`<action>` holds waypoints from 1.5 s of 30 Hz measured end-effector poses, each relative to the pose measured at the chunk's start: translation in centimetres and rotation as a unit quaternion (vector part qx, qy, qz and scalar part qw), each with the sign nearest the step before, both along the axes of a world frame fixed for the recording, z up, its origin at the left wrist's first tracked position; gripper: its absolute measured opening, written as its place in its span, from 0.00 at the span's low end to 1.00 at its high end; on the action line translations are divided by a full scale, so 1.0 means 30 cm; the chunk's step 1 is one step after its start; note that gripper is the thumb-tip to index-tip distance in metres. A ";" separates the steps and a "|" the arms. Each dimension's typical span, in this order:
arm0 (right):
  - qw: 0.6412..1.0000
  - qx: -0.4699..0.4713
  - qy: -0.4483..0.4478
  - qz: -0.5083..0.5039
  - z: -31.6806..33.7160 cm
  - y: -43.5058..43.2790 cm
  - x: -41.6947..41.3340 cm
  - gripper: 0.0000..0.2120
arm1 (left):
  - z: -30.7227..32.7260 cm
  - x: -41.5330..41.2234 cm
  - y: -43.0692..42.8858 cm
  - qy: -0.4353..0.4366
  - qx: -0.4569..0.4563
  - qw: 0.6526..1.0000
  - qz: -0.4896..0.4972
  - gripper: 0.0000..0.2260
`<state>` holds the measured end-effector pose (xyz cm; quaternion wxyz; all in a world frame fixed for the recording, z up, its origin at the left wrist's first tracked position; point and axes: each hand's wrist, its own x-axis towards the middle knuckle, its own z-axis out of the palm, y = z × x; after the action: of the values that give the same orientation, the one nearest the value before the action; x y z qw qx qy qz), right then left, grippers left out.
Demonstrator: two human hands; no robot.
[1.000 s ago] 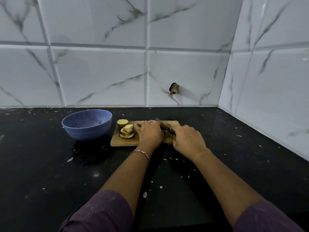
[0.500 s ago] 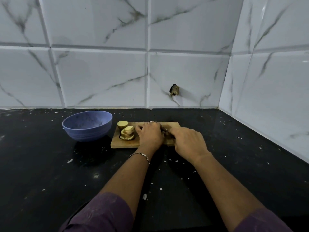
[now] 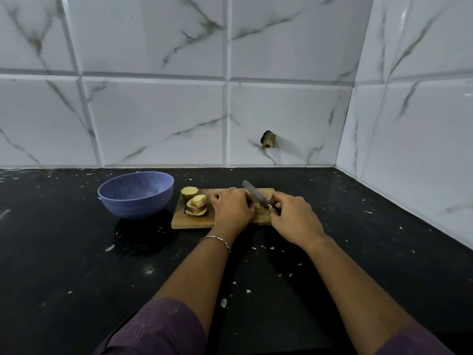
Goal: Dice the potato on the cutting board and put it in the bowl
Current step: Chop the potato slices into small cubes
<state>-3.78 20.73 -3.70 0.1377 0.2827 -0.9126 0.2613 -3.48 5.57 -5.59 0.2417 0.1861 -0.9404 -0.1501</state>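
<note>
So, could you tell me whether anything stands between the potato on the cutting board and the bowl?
Nothing visible does. The bowl stands just left of the cutting board, with only counter between them; the potato slices lie at that end of the board.

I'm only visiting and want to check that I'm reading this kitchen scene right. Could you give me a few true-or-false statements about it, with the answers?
1. The bowl sits left of the board. True.
2. The right hand holds the knife. True.
3. Potato pieces are already in the bowl. False: none show there; the slices lie on the board.
4. The left hand rests idle on the counter. False: it holds the potato on the board, beside the knife.
5. The counter is white. False: it is black.
</note>
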 end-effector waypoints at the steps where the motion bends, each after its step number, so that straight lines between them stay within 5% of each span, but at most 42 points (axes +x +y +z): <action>1: 1.000 0.000 -0.002 0.001 0.000 -0.001 0.001 0.10 | 0.001 0.001 0.000 0.001 -0.001 1.000 -0.001 0.10; 17: 0.999 0.032 -0.006 0.010 -0.006 -0.053 0.015 0.07 | 0.015 0.000 -0.002 -0.025 0.025 0.999 0.020 0.12; 30: 0.978 0.169 0.122 0.016 0.002 -0.056 0.048 0.11 | 0.007 0.005 -0.003 -0.007 0.034 0.999 0.012 0.10; 39: 0.995 0.071 0.071 -0.020 0.006 -0.016 0.012 0.08 | 0.047 0.038 -0.020 0.030 0.078 0.996 -0.026 0.14; 45: 0.997 0.042 0.054 0.027 0.011 -0.026 0.036 0.06 | 0.083 0.067 -0.053 -0.003 -0.044 0.999 0.012 0.13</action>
<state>-2.71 19.95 -3.37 0.1678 0.3261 -0.9061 0.2110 -1.47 3.97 -3.10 0.2491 0.1867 -0.9445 -0.1049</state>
